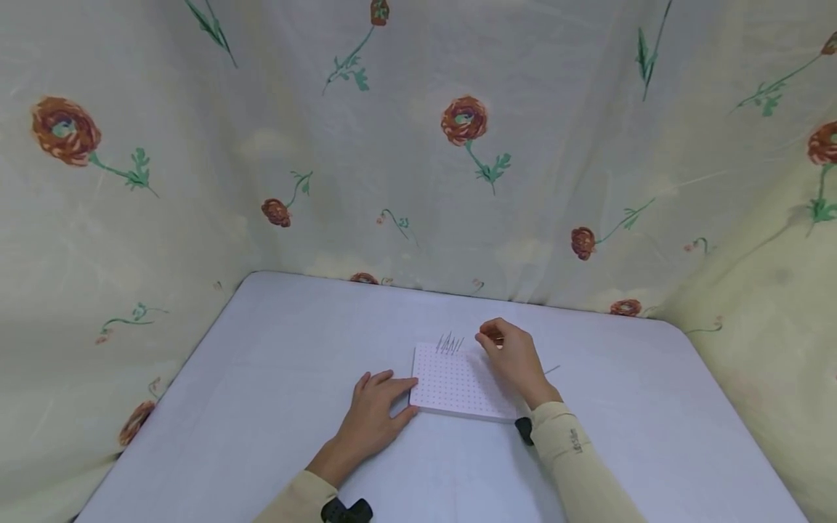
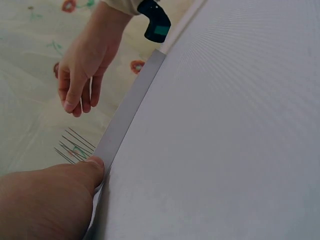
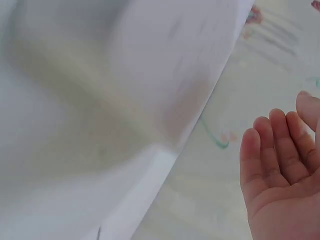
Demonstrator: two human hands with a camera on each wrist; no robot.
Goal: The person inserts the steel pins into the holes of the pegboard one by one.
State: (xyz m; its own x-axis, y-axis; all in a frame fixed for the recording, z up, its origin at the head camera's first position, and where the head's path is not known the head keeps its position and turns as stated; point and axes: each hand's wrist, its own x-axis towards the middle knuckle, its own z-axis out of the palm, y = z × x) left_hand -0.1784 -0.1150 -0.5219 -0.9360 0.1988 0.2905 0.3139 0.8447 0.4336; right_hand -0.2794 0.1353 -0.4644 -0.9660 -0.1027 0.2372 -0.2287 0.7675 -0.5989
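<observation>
A white board (image 1: 458, 383) dotted with small red holes lies flat in the middle of the table (image 1: 261, 378). Several thin dark pins (image 1: 450, 343) stand upright in its far left corner; they also show as pins (image 2: 75, 146) in the left wrist view. My left hand (image 1: 378, 410) rests flat on the table, its thumb (image 2: 92, 167) against the board's left edge (image 2: 127, 112). My right hand (image 1: 492, 340) hovers over the board's far right corner, thumb and forefinger pinched on what looks like a thin pin. Its other fingers (image 3: 272, 150) hang relaxed.
One loose pin (image 1: 552, 370) lies on the table right of my right hand. Flowered cloth (image 1: 418, 145) hangs close behind and on both sides. Rounded table corners (image 1: 676, 327) sit at the back. Black camera mounts (image 1: 524, 430) are strapped at my wrists.
</observation>
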